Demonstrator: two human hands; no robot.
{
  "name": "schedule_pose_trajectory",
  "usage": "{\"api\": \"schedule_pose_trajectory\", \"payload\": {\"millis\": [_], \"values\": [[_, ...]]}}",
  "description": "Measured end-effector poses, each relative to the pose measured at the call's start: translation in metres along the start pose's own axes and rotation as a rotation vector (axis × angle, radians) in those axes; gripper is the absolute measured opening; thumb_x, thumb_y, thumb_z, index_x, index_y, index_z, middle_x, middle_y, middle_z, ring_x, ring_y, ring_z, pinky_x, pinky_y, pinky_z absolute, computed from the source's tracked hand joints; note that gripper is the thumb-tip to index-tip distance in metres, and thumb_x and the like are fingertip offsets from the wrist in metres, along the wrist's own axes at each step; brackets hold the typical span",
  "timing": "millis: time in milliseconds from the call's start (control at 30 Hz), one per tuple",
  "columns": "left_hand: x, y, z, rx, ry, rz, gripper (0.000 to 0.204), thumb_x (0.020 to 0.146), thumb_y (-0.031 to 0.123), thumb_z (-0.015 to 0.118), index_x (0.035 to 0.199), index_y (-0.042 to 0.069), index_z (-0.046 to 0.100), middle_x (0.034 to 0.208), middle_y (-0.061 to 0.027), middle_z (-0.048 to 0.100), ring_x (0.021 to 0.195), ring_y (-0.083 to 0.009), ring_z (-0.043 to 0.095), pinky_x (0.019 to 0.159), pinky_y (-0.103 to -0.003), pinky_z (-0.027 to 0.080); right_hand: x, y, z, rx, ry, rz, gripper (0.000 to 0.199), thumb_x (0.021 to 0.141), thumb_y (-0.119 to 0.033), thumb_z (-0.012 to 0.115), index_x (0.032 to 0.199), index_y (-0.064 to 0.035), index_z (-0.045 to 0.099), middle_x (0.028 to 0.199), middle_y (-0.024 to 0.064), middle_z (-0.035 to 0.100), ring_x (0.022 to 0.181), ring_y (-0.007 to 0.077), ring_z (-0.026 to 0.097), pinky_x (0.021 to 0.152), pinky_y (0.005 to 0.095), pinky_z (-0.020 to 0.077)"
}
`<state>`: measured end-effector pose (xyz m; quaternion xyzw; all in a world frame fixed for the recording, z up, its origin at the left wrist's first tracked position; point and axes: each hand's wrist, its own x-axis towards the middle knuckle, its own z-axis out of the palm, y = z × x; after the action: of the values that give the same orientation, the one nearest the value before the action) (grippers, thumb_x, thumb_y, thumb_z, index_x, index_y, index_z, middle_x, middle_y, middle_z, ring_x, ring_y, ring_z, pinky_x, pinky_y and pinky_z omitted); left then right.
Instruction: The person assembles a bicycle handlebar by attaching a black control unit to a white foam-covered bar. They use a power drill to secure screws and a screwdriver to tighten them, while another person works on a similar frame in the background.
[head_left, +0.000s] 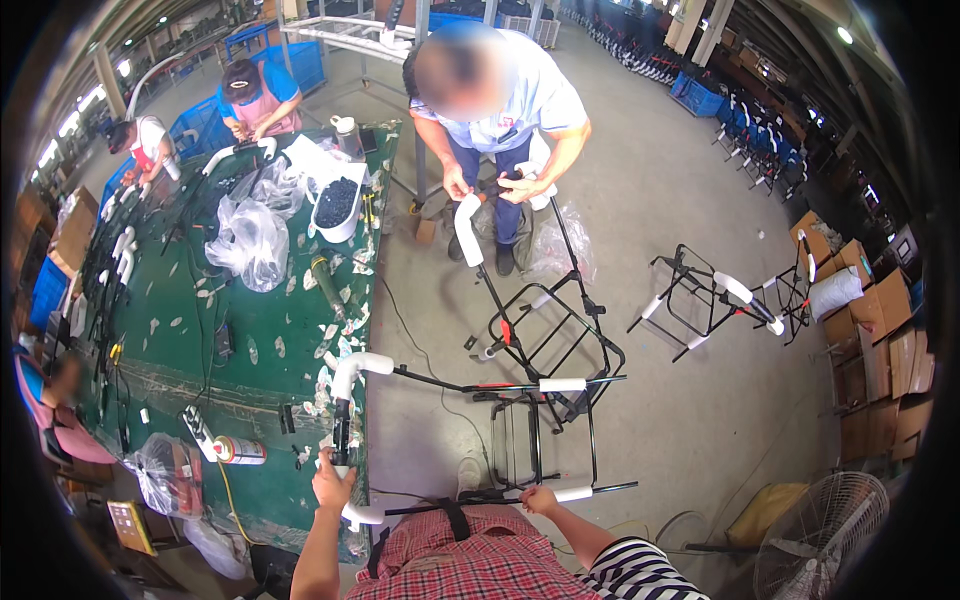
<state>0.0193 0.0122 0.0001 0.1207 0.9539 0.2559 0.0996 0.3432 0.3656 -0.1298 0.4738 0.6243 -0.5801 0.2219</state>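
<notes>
A black tubular metal frame (512, 388) with white sleeves spans from the table edge to my right, in front of my body. My left hand (333, 484) is wrapped round the frame's handle end, just below a black grip (341, 428), at the table edge. Above that grip a bent white sleeve (360, 367) covers the far handle. A second bent white sleeve (360, 514) sits below my left hand. My right hand (540, 499) is closed on the near black tube, beside a straight white sleeve (573, 493).
A green worktable (270, 395) on the left holds a spray can (241, 450), plastic bags (250, 240) and a white tub (337, 212) of dark small parts. Opposite, a person (505, 110) handles another frame (545, 300). Another frame (700, 300) stands right; a fan (825, 530) is lower right.
</notes>
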Motion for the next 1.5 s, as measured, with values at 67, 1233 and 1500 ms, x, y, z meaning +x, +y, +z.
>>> {"api": "schedule_pose_trajectory", "payload": {"millis": [67,1233,1500], "values": [[0.000,0.000,0.000,-0.003,0.001,0.002,0.066,0.071,0.020,0.079,0.122,0.015,0.038,0.092,-0.0193,0.066,0.082,-0.0432,0.064,0.073,-0.049,0.050,0.000,0.002,0.000,0.018,0.005,-0.005,0.015,0.085,-0.015,0.060,0.082,-0.0010,0.066,0.064,0.0082,0.065,0.051,0.0152,0.060,0.048,0.0295,0.0483],[0.002,-0.003,0.008,-0.071,0.003,0.036,0.075,0.074,0.016,0.076,0.134,0.012,0.031,0.114,-0.0243,0.057,0.099,-0.0448,0.059,0.085,-0.050,0.048,-0.030,0.024,0.013,0.086,0.151,-0.079,0.012,0.084,-0.008,0.058,0.084,0.0019,0.066,0.065,0.0086,0.064,0.047,0.0151,0.058,0.046,0.0292,0.0473],[-0.029,-0.008,0.003,-0.096,0.068,0.025,0.083,0.077,0.014,0.072,0.143,0.002,0.024,0.128,-0.0270,0.043,0.113,-0.0465,0.050,0.096,-0.047,0.045,-0.077,0.082,0.034,0.267,0.187,0.102,0.015,0.087,-0.009,0.057,0.090,0.0010,0.067,0.067,0.0097,0.065,0.049,0.0157,0.057,0.046,0.0296,0.0464]]}}
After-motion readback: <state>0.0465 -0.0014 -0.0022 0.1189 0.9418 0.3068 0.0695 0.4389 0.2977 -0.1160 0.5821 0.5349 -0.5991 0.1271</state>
